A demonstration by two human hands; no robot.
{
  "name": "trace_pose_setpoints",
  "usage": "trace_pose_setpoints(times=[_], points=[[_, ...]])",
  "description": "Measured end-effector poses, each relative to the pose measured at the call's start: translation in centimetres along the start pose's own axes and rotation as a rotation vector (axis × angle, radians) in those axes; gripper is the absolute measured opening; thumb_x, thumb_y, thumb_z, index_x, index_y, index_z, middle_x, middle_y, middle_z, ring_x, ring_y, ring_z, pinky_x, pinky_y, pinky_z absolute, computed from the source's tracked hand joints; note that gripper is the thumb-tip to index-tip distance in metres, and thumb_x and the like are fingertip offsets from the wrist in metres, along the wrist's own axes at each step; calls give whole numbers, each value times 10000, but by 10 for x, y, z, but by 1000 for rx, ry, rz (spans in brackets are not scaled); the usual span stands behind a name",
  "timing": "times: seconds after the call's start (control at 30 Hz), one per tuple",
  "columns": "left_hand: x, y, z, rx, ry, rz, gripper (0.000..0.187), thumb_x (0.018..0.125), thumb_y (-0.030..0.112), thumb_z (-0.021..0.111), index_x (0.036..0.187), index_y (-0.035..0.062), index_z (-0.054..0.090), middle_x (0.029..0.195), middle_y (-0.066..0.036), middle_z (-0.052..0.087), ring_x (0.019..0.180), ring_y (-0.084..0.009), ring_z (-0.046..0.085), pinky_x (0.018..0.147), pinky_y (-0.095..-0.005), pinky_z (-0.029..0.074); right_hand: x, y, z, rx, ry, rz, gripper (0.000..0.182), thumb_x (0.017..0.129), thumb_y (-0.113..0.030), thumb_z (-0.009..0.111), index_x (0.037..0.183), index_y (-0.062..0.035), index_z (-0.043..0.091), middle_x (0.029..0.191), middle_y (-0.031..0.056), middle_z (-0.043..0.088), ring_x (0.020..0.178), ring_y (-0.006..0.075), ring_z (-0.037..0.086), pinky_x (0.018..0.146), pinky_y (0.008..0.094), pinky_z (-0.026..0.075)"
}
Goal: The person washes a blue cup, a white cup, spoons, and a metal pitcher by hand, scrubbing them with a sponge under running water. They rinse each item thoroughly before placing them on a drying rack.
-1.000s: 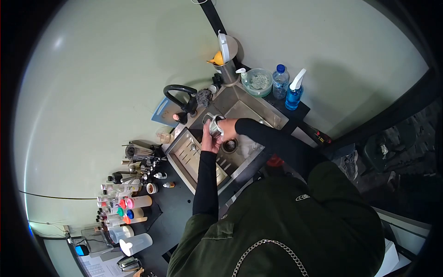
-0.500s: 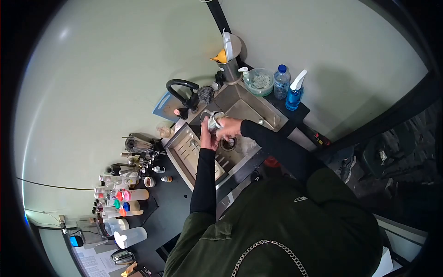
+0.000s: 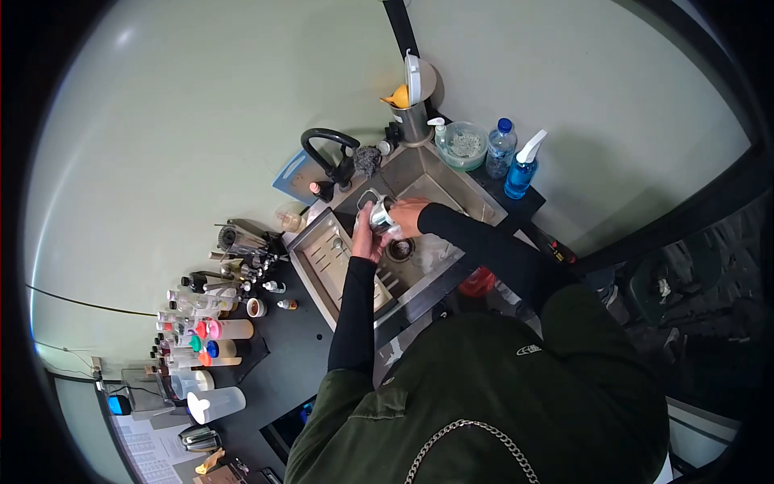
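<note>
My left hand (image 3: pixel 367 240) is wrapped round a small shiny metal pitcher (image 3: pixel 380 214), held tilted above the sink (image 3: pixel 445 194). The pitcher's looped handle sticks out on the far side. My right hand (image 3: pixel 409 216) presses against the pitcher from the right with curled fingers. Those fingertips are partly hidden, and whatever they may hold cannot be made out. White suds show on the fingers and below the pitcher. Under the hands lies the round drain (image 3: pixel 400 249).
A black faucet (image 3: pixel 334 161) and grey scrubber (image 3: pixel 368 160) stand behind the sink. The slotted drying tray (image 3: pixel 332 262) is at left. A soapy bowl (image 3: pixel 463 146), water bottle (image 3: pixel 501 149) and blue spray bottle (image 3: pixel 522 171) line the right. Several bottles (image 3: pixel 222 329) crowd the left counter.
The pitcher has turned in my hands, showing more of its shiny side. My right hand has shifted slightly along it. The whole view has moved a little.
</note>
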State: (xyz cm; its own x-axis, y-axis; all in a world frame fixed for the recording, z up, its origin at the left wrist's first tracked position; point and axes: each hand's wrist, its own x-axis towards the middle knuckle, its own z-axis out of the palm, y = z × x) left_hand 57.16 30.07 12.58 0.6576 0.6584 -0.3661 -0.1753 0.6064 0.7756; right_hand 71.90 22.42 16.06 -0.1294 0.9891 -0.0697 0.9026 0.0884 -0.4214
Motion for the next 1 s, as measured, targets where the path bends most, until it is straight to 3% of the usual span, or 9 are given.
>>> trace_pose_setpoints(times=[0.07,0.13,0.17,0.27,0.47,0.6,0.8,0.97,1.0], points=[[10,-16,-12,-25,-48,-42,372,886,424,580,1055,93,567,922,-32,650,752,-147,658,488,-249,544,9,14,13,3,26,-117,374,722,-330,715,909,-16,634,730,159,640,733,326,651,652,420,524],[22,-43,-16,-17,-5,114,345,888,391,587,1061,93,572,971,-36,645,833,-155,647,589,-305,546,3,13,3,586,-382,160,284,740,-299,740,857,-61,639,638,52,583,477,160,540,423,293,432],[12,-43,-10,-37,6,136,341,890,387,587,1070,98,570,980,-36,642,858,-154,642,596,-302,545,4,22,5,1064,-541,255,200,753,-230,747,845,-99,627,639,-24,543,407,23,366,357,184,258],[5,-30,2,-83,63,227,355,892,392,589,1099,105,560,988,-33,637,863,-159,642,600,-298,548,-7,36,23,1872,-319,159,295,751,-106,697,1010,-51,565,692,14,596,465,40,461,348,186,257],[6,-22,-3,-31,28,96,373,913,434,540,1072,98,569,919,-41,657,756,-154,656,524,-274,551,-3,16,15,621,-331,161,397,780,-143,628,1134,-16,502,853,36,648,575,81,598,454,200,402],[19,-12,0,-87,-64,128,350,942,419,486,1068,98,549,937,-71,651,746,-187,665,525,-312,572,5,33,33,1629,-129,29,379,746,-135,605,1093,0,540,798,83,662,583,140,629,488,290,482],[16,-7,-11,-116,-147,-105,399,895,435,566,1095,91,541,916,-65,644,699,-164,664,515,-272,585,-6,19,3,-7,88,-95,398,765,-355,630,1024,-54,605,955,191,649,885,322,647,753,441,511],[13,-12,2,-21,-95,-13,418,899,463,544,1085,89,541,895,-65,643,657,-156,655,464,-236,552,-3,0,-4,174,142,3,381,718,-291,649,948,5,583,929,214,642,925,358,620,816,446,482],[12,-14,3,19,-103,43,446,899,483,533,1075,73,537,880,-77,640,619,-161,647,446,-231,544,-6,-14,-23,408,-101,172,380,710,-286,667,954,-5,589,930,201,648,921,344,627,810,441,486]])
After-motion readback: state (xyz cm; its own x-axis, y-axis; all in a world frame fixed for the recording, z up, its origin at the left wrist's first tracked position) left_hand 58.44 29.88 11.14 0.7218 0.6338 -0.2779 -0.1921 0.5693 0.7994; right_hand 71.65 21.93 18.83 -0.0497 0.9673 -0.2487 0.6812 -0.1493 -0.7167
